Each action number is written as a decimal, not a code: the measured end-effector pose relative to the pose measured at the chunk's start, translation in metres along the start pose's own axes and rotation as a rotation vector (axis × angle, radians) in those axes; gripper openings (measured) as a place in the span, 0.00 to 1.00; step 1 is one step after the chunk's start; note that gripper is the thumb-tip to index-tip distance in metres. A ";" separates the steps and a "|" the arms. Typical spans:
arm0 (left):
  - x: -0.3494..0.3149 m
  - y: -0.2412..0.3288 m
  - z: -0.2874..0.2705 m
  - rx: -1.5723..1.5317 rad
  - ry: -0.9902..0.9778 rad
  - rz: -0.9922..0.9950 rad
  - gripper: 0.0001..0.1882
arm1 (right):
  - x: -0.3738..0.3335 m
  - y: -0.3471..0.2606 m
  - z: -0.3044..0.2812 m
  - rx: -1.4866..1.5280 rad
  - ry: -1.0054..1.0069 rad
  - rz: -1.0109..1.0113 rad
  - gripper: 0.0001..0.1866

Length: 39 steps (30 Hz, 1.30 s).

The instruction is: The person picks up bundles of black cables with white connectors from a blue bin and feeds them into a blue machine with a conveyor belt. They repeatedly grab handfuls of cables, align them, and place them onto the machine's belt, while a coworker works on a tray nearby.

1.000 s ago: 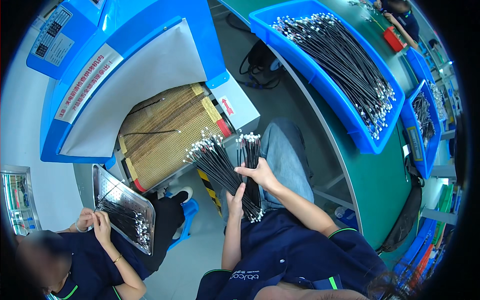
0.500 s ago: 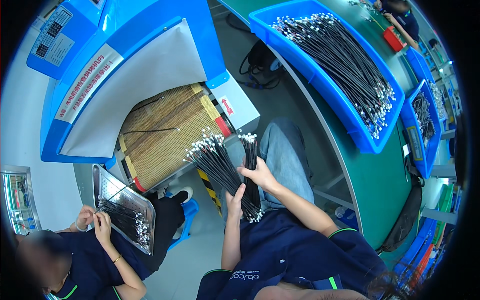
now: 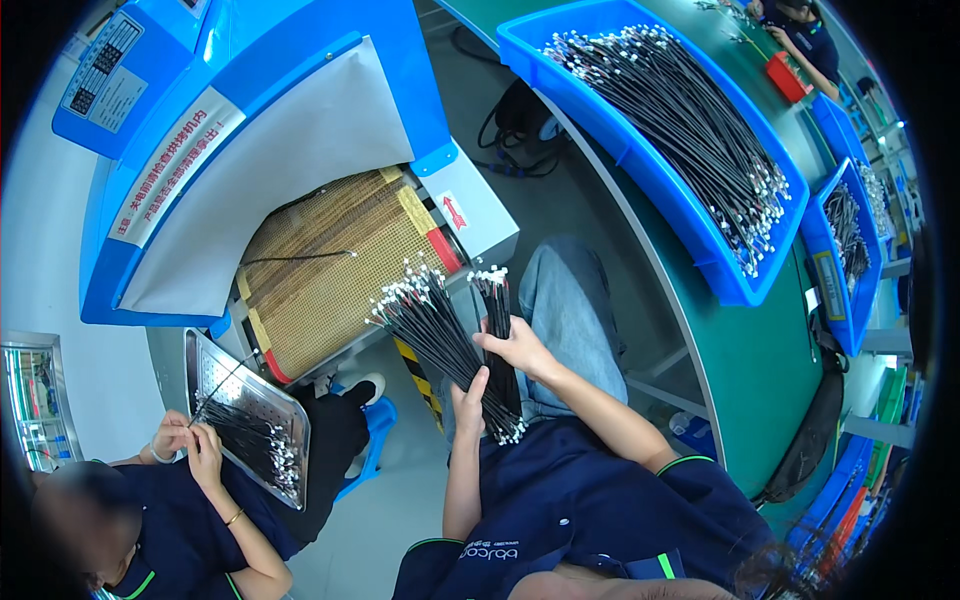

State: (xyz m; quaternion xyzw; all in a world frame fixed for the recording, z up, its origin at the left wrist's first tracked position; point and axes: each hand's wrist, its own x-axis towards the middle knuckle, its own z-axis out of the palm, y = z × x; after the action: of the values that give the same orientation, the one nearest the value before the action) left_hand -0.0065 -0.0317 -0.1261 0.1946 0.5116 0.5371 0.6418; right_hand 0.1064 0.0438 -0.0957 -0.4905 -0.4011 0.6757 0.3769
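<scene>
My left hand (image 3: 468, 404) is closed around a thick bundle of black cables (image 3: 425, 318) with white connectors, fanned out at the upper end. My right hand (image 3: 517, 348) grips a slimmer bundle of black cables (image 3: 497, 310) just to the right, its white ends pointing up. The two bundles lie against each other at their lower part, where more white connectors show below my hands. Both are held over my lap, in front of the conveyor's near edge. How the fingers wrap behind the cables is partly hidden.
A blue machine (image 3: 400, 80) with a tan mesh conveyor belt (image 3: 330, 290) stands ahead-left; one black cable (image 3: 300, 258) lies on it. At left a co-worker handles a cable over a metal tray (image 3: 303, 440). Right, a blue bin (image 3: 625, 160) of cables sits on a green table (image 3: 745, 370).
The cables on the belt have shifted toward the machine; the farther one has nearly vanished under its white curtain. My right bundle's top tilts slightly left. The co-worker's cable has swung upward.
</scene>
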 end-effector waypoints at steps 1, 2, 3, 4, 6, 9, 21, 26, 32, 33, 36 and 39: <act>-0.001 0.002 0.002 0.011 0.002 -0.004 0.19 | 0.000 -0.001 0.000 -0.037 0.000 -0.014 0.07; -0.001 0.003 0.002 0.021 0.004 -0.007 0.19 | 0.000 -0.002 0.001 -0.016 0.003 -0.029 0.07; -0.001 0.003 0.002 0.029 -0.003 -0.001 0.19 | -0.001 -0.004 0.003 0.006 0.006 -0.043 0.07; -0.001 0.002 0.001 0.037 -0.010 0.006 0.18 | -0.003 -0.008 0.005 0.027 0.008 -0.059 0.07; 0.000 0.002 0.001 0.046 -0.022 0.031 0.18 | -0.005 -0.013 0.005 0.069 0.006 -0.017 0.07; -0.001 0.004 0.003 0.063 -0.038 0.056 0.19 | -0.005 -0.014 0.003 0.099 -0.024 0.008 0.08; -0.001 0.003 0.003 0.077 -0.039 0.053 0.21 | 0.001 0.006 0.001 -0.052 0.048 -0.121 0.08; 0.000 0.001 -0.001 0.031 -0.019 0.020 0.20 | -0.003 -0.005 0.003 0.052 -0.026 -0.044 0.11; 0.002 -0.002 0.002 0.024 0.034 0.051 0.21 | -0.004 -0.007 0.005 -0.033 0.033 -0.084 0.10; 0.002 -0.002 0.003 0.022 0.023 0.057 0.21 | -0.004 -0.005 0.004 -0.040 0.040 -0.076 0.10; 0.002 -0.001 0.004 0.024 0.004 0.050 0.22 | -0.005 -0.005 0.004 -0.010 0.073 -0.058 0.09; 0.003 -0.004 -0.001 0.036 0.006 0.034 0.23 | -0.006 -0.009 0.005 -0.002 0.073 -0.067 0.09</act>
State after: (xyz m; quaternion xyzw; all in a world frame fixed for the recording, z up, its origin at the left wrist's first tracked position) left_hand -0.0053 -0.0304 -0.1315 0.2134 0.5198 0.5392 0.6273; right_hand 0.1039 0.0409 -0.0838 -0.5016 -0.4038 0.6439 0.4132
